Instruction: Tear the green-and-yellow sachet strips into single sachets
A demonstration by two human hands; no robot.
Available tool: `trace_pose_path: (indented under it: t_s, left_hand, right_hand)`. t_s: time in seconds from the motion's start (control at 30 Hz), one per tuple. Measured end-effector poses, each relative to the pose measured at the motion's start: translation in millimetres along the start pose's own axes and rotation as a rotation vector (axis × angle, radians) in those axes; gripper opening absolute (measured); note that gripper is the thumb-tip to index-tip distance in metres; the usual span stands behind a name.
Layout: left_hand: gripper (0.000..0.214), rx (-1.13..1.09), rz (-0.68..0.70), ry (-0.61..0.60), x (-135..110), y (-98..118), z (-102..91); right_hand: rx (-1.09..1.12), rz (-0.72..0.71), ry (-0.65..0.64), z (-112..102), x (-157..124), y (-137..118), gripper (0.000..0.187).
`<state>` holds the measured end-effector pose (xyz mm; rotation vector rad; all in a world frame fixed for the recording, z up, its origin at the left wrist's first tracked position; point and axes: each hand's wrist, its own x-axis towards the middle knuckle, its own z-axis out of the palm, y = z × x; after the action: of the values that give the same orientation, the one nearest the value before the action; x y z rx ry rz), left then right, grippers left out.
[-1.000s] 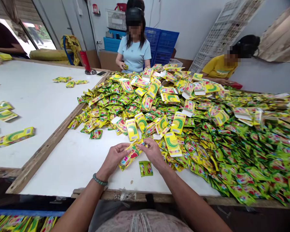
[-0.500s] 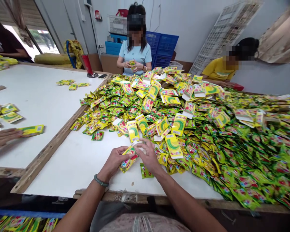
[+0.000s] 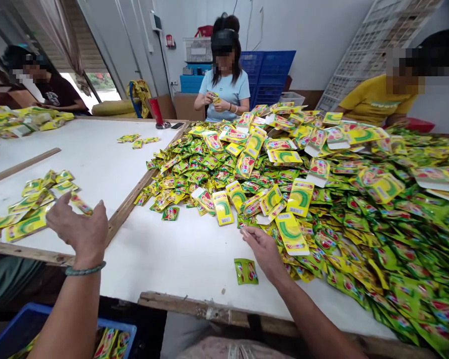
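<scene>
Your right hand (image 3: 262, 247), fingers loosely curled, perhaps pinching something tiny, sits just beyond the lone green sachet (image 3: 246, 270), far nearer it than your splayed, empty left hand (image 3: 80, 229).

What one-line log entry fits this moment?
left hand open near boxes | right hand at packet pile edge | loose packet on table

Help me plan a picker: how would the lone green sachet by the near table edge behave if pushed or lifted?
The sachet lies flat and thin, so it is probably light and floppy. Its glossy film on the smooth white table suggests it would slide, not roll. Lying flat, it may be hard to pinch.
</scene>
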<state>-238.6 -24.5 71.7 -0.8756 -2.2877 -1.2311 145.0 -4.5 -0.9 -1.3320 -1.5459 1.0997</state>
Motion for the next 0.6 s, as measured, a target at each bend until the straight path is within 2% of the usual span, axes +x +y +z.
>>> trace_pose_path:
  t_s: [0.03, 0.07, 0.13, 0.23, 0.3, 0.37, 0.47, 0.6]
  left_hand:
    - [0.061, 0.054, 0.079, 0.003, 1.9, 0.6, 6.3]
    - [0.054, 0.069, 0.156, -0.080, -1.8, 4.4, 15.4]
    - [0.040, 0.061, 0.311, -0.351, -20.3, 17.8, 40.7]
    - [0.053, 0.142, 0.562, -0.641, -50.6, 36.6, 84.5]
    - [0.065, 0.227, 0.644, -0.747, -62.4, 39.6, 107.5]
    - [0.062, 0.271, 0.649, -0.783, -69.1, 34.2, 119.4]
    - [0.049, 0.234, 0.641, -0.808, -78.4, 21.4, 114.0]
    - [0.036, 0.010, 0.599, -0.989, -100.9, 22.2, 78.0]
  right_hand:
    - [-0.005, 0.007, 0.018, 0.1, -0.7, 2.3, 0.030]
    - [-0.020, 0.008, 0.022, 1.6, -1.8, 2.8, 0.028]
    - [-0.087, -0.015, -0.008, 6.7, -5.6, -0.7, 0.025]
    - [-0.211, -0.087, -0.075, 11.0, -13.7, -9.4, 0.020]
    - [-0.255, -0.109, -0.095, 7.3, -18.8, -10.3, 0.021]
    - [-0.261, -0.098, -0.078, -0.6, -22.4, -5.2, 0.022]
    - [-0.239, -0.044, -0.044, -10.4, -24.1, 8.7, 0.024]
    - [-0.189, -0.016, -0.039, 0.2, -19.6, 13.9, 0.024]
